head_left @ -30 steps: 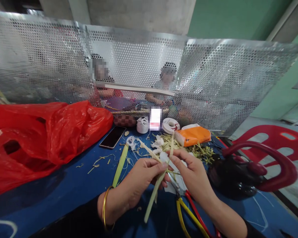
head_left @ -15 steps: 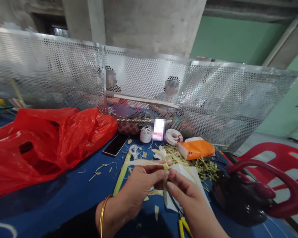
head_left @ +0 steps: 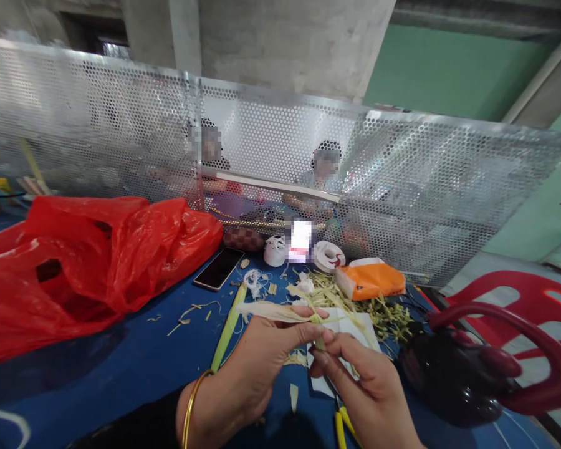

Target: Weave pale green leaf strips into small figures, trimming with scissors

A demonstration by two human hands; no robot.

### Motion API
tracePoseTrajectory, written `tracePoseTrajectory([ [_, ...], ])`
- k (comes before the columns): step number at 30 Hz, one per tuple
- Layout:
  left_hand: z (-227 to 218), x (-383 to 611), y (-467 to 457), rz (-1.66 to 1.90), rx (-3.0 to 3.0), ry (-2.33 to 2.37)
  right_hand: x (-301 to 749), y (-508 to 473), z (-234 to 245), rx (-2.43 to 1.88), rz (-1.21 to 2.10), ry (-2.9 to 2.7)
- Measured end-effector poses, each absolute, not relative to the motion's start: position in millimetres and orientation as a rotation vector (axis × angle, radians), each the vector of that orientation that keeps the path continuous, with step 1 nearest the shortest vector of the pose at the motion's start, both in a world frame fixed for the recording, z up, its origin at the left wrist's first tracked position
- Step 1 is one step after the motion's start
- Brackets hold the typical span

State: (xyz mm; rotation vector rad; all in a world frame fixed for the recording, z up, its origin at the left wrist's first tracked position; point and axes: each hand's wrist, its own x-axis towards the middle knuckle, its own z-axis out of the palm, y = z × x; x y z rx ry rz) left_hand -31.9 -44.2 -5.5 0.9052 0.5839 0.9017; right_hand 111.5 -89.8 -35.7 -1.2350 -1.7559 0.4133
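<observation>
A pale, dried leaf strip point(head_left: 266, 310) runs leftward from a small yellow-green knot between my fingertips. My left hand point(head_left: 266, 355) pinches the strip near this knot, thumb on top. My right hand point(head_left: 359, 374) has its thumb and fingertips closed on the lower part of the same piece, touching the left thumb. Beneath my hands lies a white paper sheet point(head_left: 325, 388). Yellow-handled pliers or scissors point(head_left: 340, 430) lie at the table's front, partly hidden by my right hand. A long green leaf strip point(head_left: 227, 330) rests left of my left hand.
A red plastic bag point(head_left: 121, 262) covers the left side. Behind my hands are a dark phone point(head_left: 219, 269), white thread point(head_left: 253, 282), a tape roll point(head_left: 330, 255), an orange packet point(head_left: 371, 279) and dried plant bits point(head_left: 388, 318). A dark kettle point(head_left: 453, 374) stands right. Two people sit beyond a perforated metal screen point(head_left: 271, 137).
My right hand has turned, its fingers curling in below the knot and pinching the lower part. The left hand keeps its hold. The view has shifted slightly.
</observation>
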Motion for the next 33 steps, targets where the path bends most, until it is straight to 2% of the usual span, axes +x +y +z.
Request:
tracePoseTrajectory([
  [6,-5.0,-30.3,-44.7,0.927,0.796,0.625,111.8,-86.2,-34.3,-1.093,0.185,-1.903],
  [13,-1.1,-30.3,-44.3,0.972,0.743,0.659,110.1,-86.3,-32.3,-1.038,-0.556,-2.046],
  [16,-1.1,-32.0,-43.2,0.981,0.735,0.684,111.8,-85.6,-32.0,-1.069,-0.752,-2.018],
  [26,-9.1,-26.8,-50.8,0.992,0.770,0.615,117.9,-89.8,-31.5,-1.067,-0.864,-1.989],
  [33,-11.8,-25.8,-51.3,1.058,0.747,0.655,116.2,-88.5,-27.8,-1.097,-0.627,-1.963],
])
